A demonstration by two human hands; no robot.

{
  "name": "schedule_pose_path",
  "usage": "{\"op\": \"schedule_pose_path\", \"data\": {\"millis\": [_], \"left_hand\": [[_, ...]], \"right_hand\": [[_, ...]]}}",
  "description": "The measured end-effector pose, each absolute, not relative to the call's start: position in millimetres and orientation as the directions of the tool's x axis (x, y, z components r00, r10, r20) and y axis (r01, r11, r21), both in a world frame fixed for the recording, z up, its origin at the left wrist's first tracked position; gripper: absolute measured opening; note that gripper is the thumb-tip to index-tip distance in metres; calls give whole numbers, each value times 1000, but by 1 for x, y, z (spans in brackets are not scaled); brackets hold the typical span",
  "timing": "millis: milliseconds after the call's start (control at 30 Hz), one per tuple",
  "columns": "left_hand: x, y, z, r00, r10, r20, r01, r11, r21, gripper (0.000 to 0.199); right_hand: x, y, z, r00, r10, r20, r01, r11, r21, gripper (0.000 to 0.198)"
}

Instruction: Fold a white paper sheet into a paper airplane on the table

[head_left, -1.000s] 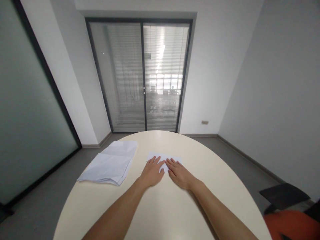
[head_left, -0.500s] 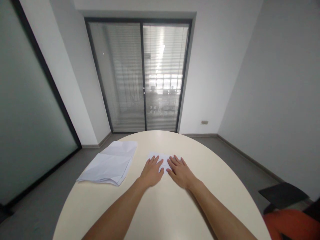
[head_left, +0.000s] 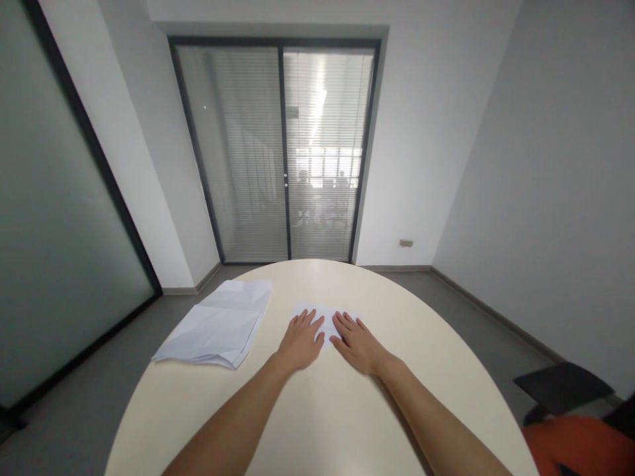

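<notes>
A small piece of white paper (head_left: pixel 327 318) lies flat on the round, cream-coloured table (head_left: pixel 317 410), partly hidden under both hands. On its left side rests my left hand (head_left: pixel 301 340), palm down with the fingers stretched out. My right hand (head_left: pixel 358 342) lies flat on its right side, fingers also extended. A narrow strip of the paper shows between the two thumbs and beyond the fingertips. Neither hand grips anything.
To the left, a stack of creased white sheets (head_left: pixel 215 324) reaches the table's edge. An orange and black chair (head_left: pixel 575 439) stands at the lower right. Beyond the table is a glass door with blinds (head_left: pixel 248 165); a frosted glass panel (head_left: pixel 54 198) is at the left.
My right hand's fingers have shifted very slightly towards me on the paper. My left hand and the stack of sheets look unmoved.
</notes>
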State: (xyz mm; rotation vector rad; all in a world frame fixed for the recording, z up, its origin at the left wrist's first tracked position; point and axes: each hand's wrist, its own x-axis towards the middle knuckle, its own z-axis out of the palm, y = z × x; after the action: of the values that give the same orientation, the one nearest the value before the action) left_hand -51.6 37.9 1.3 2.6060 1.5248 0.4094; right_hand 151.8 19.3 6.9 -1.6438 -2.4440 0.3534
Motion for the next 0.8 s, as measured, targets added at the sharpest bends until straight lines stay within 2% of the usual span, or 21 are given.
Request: {"op": "schedule_pose_path", "data": {"millis": [267,533,800], "left_hand": [[-52,39,-1,464,867,181,839,-495,223,52],[-53,39,1,552,816,171,781,-578,236,51],[-51,35,6,526,840,136,807,-543,231,56]], "right_hand": [[152,18,9,-379,925,11,884,365,-291,75],[151,18,10,-355,935,-5,896,339,-285,75],[151,20,6,-258,965,-38,935,240,-260,78]]}}
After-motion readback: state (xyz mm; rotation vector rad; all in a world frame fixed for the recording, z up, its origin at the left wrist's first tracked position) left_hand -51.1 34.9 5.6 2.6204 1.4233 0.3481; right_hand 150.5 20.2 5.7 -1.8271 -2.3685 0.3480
